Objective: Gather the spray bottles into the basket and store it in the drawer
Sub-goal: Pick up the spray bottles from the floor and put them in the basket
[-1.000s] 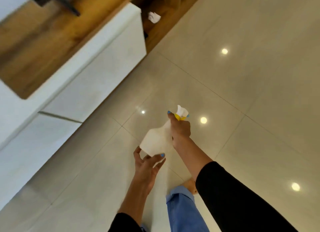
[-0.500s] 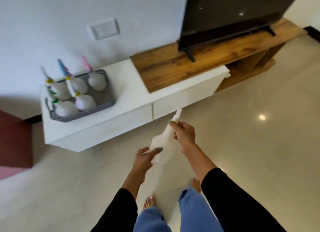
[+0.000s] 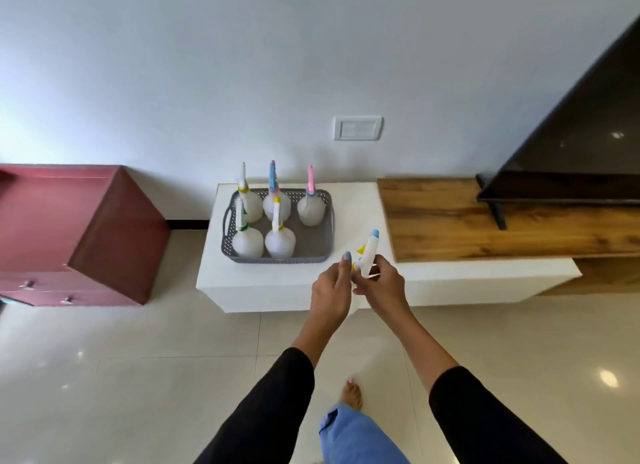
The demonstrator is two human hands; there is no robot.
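Note:
A grey perforated basket [image 3: 311, 254] stands on the white cabinet top [image 3: 353, 221], with several white spray bottles [image 3: 247, 242] upright inside it. I hold one more white spray bottle [image 3: 367, 256], with a blue nozzle tip and yellow trigger, in front of the cabinet just right of the basket. My right hand [image 3: 382, 283] grips its neck below the spray head. My left hand [image 3: 330, 290] is at the bottle's left side, fingers around it; the bottle's body is hidden behind both hands. The cabinet's drawer fronts are seen only edge-on.
A pink drawer unit [image 3: 86, 235] stands left of the white cabinet. A wooden shelf [image 3: 485, 228] with a dark television [image 3: 571, 145] on it lies to the right. A wall switch plate [image 3: 358, 128] is above the basket. Glossy floor tiles and my bare foot [image 3: 352, 396] are below.
My view has swung from the floor up to face the cabinet and basket. I have stepped closer, and both hands have raised the bottle up beside the basket's right end.

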